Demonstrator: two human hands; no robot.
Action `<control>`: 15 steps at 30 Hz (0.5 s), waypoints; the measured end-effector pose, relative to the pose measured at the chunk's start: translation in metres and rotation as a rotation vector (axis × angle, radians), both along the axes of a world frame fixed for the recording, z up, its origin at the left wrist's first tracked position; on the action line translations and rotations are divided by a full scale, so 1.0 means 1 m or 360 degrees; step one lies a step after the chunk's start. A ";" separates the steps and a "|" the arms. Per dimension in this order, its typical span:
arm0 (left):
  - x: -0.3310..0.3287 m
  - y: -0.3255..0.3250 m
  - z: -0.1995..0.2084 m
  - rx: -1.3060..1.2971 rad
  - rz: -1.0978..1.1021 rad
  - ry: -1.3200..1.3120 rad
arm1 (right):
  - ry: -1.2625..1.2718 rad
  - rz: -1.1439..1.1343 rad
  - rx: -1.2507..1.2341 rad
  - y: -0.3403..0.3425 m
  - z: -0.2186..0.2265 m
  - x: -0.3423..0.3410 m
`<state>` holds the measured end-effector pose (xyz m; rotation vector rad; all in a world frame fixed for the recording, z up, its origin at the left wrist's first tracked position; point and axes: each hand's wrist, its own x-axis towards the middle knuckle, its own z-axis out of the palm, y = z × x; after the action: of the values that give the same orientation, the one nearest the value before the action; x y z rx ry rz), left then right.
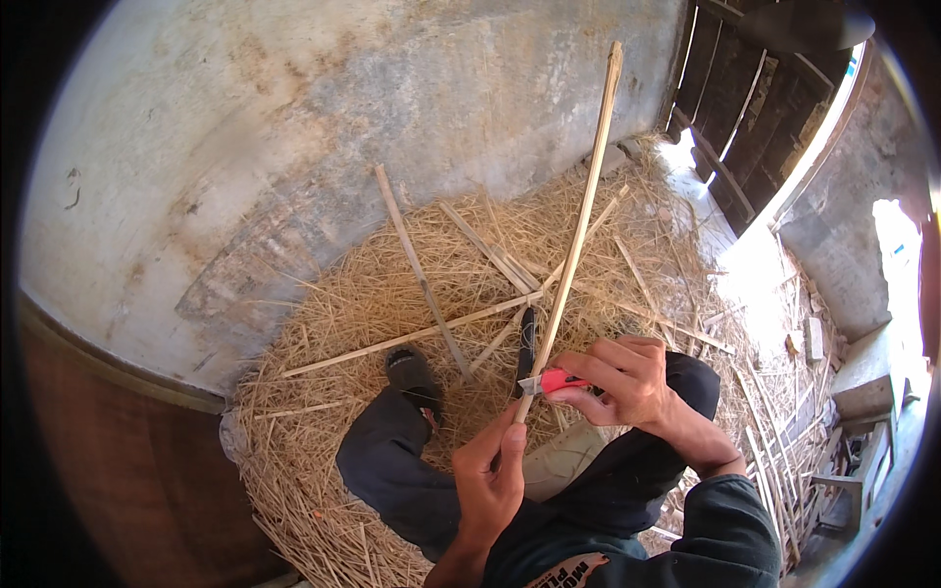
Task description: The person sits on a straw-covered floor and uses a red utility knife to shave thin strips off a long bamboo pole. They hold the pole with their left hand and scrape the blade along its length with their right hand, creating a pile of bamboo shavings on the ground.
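Note:
A long pale wooden strip point(578, 230), perhaps split bamboo, slants up and away from my lap toward the far wall. Its near end is pinched between the thumb and fingers of my left hand point(490, 482). My right hand point(627, 380) is closed round a red utility knife point(562, 381), whose blade lies against the strip just above my left fingertips. Beyond the hands, a dark narrow object point(526, 345) points away from me; its kind I cannot make out.
Straw and shavings point(323, 323) cover the floor round my legs. Several loose strips point(417, 260) lie across it. A stained wall point(323, 108) rises ahead, and a plank door point(730, 108) stands at the far right. A wooden frame point(853, 480) sits at the right edge.

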<state>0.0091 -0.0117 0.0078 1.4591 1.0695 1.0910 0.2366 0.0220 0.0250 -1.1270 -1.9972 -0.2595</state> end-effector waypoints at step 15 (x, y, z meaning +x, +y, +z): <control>-0.026 -0.027 -0.021 -0.0121 -0.0064 0.0198 | 0.0327 -0.0287 0.0015 0.027 0.013 0.037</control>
<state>-0.0171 -0.0391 -0.0130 1.4969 1.1509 0.9315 0.2739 0.0492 0.0383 -1.2764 -1.7160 -0.2351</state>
